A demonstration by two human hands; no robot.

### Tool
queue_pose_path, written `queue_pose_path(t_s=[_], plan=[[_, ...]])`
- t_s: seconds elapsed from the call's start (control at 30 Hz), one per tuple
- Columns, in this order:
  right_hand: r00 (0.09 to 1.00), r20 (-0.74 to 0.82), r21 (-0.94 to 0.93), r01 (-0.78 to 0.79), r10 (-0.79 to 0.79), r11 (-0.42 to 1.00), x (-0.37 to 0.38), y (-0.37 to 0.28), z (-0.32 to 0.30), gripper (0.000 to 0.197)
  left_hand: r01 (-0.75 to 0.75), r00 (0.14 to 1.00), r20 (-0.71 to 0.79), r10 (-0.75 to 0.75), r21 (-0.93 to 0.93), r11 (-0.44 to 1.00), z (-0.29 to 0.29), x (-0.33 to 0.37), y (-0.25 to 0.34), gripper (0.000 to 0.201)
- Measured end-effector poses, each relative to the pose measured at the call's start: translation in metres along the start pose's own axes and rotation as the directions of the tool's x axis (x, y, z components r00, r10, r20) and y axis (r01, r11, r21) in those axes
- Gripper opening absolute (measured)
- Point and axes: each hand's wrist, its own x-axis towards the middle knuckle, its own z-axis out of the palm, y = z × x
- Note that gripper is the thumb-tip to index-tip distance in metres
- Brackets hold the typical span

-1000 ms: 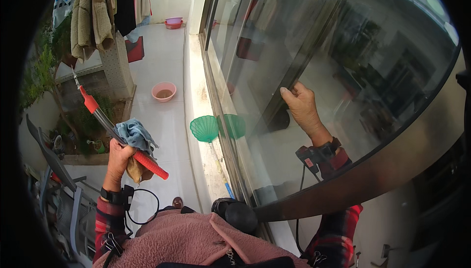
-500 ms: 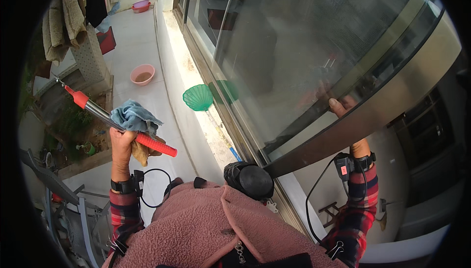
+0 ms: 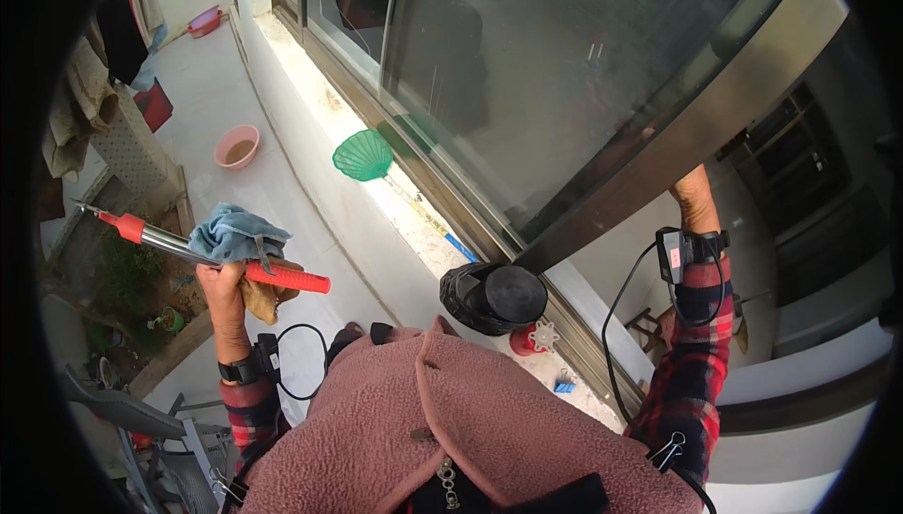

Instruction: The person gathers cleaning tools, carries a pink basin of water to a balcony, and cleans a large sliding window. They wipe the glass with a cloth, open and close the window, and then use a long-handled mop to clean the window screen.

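Note:
My left hand (image 3: 222,286) is closed around a silver pole (image 3: 179,243) with a red grip and a red collar at its far end. A crumpled blue cloth (image 3: 240,230) and a tan cloth (image 3: 261,300) are bunched in the same grasp. On the right, my right hand (image 3: 695,192) reaches behind the metal frame (image 3: 677,142) of a glass window pane (image 3: 536,72). Only its wrist side shows plainly. The fingers are hidden behind the frame, with a faint bit visible through the glass.
On the window ledge lie a green fly swatter (image 3: 365,156), a round black object (image 3: 514,294) beside a black plastic bag (image 3: 459,300), a red item (image 3: 527,339) and a small blue piece (image 3: 564,387). A pink basin (image 3: 237,148) stands on the floor; a grey chair (image 3: 141,420) is lower left.
The view has turned and shifted along the window, uncovering the red item and blue piece. My right fingers, seen through the glass before, are now mostly behind the frame. The left hand keeps its hold.

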Motion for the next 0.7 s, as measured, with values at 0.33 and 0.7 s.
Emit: queue_pose_path(t_s=[0.33,0.7], plan=[[0.987,0.010,0.344,-0.152,0.158,0.927,-0.008,-0.020,-0.002,0.037,0.109,0.972,0.213,-0.097,-0.044,0.993,0.012,-0.011,0.004,0.028],[0.998,0.055,0.475,-0.036,0.010,0.879,-0.014,-0.067,0.029,0.039,0.114,0.963,0.240,-0.121,0.045,0.992,0.027,-0.011,0.029,0.031]])
